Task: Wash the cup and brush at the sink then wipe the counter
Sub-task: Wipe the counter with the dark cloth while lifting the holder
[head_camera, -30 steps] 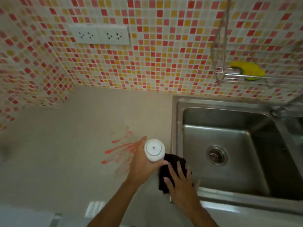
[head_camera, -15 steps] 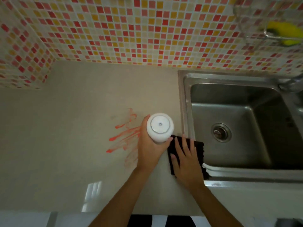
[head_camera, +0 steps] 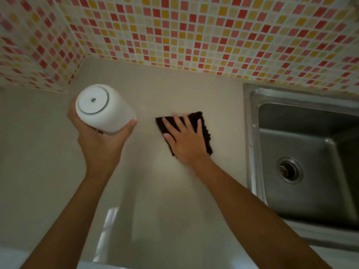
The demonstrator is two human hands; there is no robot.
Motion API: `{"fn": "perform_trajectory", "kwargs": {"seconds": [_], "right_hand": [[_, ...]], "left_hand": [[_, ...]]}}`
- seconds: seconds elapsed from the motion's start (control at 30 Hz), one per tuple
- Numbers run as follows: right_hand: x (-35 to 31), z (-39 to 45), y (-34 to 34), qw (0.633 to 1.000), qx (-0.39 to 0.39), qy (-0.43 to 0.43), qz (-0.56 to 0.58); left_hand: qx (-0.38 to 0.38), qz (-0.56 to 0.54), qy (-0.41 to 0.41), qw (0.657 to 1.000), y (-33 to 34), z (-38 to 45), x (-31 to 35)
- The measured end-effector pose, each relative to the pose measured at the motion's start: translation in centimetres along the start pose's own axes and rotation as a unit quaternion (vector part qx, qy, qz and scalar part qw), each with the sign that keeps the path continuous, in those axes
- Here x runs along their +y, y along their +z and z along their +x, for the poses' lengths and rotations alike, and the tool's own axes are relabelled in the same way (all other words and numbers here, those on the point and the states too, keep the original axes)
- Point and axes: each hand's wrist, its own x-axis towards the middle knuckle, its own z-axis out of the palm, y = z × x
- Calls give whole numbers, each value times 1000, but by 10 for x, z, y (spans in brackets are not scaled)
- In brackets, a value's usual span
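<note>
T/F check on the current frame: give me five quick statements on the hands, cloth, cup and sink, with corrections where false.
1. The left hand grips the white cup above the counter. True.
2. The right hand pinches the black cloth up off the counter. False: it lies flat on the cloth with the fingers spread.
3. The cloth lies in the sink. False: it is on the counter, left of the sink.
4. The cup's base faces the camera. True.
5. Red streaks show on the counter. False: none visible now.
</note>
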Motion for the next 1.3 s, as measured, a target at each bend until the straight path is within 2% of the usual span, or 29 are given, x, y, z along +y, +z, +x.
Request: {"fn": "perform_trajectory", "kwargs": {"seconds": [0.07,0.13,0.23,0.3,0.33,0.4,0.5,0.57,0.67,0.73,0.8,0.83,0.9,0.97,1.07,1.13,1.2,1.3], "right_hand": [[15,-25,-2,999,18,38,16],[-5,-82,-4,998,17,36,42],[-63,-162,3,996,-16,-76,41],[-67,-144,6,988,-23,-136,64],[-60,-115,7,988,-13,-138,61],[-34,-39,5,995,10,-81,53],[11,57,-7,997,-22,54,43],[21,69,-3,994,-20,92,51],[-1,2,3,991,36,109,72],[-39,-80,5,995,33,58,79],[-72,-149,2,997,-2,-35,69],[-75,-163,1,995,-21,-73,67],[-60,-133,2,990,-34,-116,77],[-33,-62,2,995,-15,-84,61],[19,55,-8,997,-29,51,46],[47,90,-7,994,-43,89,39],[62,75,-6,993,-22,107,41],[52,-29,-6,987,42,148,42]], "left_hand": [[1,1,7,1000,-10,5,-4],[1,1,2,1000,-14,10,-7],[-14,-3,-9,1000,-9,14,-7],[-29,-1,-13,999,-1,15,-6],[-35,4,-9,999,5,16,-5],[-46,16,-1,999,16,16,-2],[-60,19,6,998,35,17,2],[-72,20,8,997,46,20,5],[-97,21,11,995,56,24,6],[-113,21,7,993,57,29,5],[-123,18,5,992,56,32,6],[-126,19,4,992,55,34,5],[-123,29,5,992,50,36,4],[-111,43,4,993,43,36,2],[-85,60,1,995,30,34,-4],[-76,69,-1,995,21,32,-10],[-75,70,-8,995,11,30,-16],[-74,58,-17,995,2,28,-19]]}}
